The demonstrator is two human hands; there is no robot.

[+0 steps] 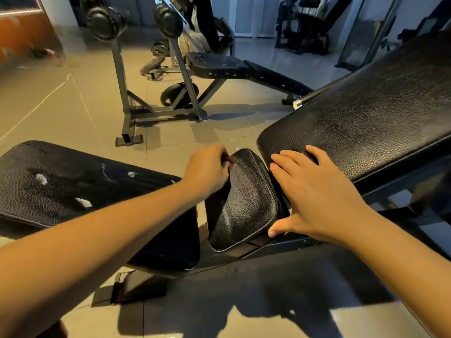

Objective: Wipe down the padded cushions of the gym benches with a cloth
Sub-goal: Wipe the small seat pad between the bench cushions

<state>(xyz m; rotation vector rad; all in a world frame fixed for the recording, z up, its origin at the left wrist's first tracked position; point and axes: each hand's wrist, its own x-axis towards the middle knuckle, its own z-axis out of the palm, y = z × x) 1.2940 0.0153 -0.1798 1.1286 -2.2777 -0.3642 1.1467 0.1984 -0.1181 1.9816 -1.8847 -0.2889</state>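
Grey floor tiles point(73, 106) spread beneath; the inclined back pad point(366, 113) rises at right, the small seat cushion point(246, 201) just below it; right hand point(317, 193) lies flat, fingers straight, on the pad; left hand point(207, 172) clenches a barely visible dark red cloth point(226, 158) against the cushion's edge.

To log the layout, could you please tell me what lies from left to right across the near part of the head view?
Worn bench pad, left hand gripping cloth, small seat cushion, right hand, inclined back pad.
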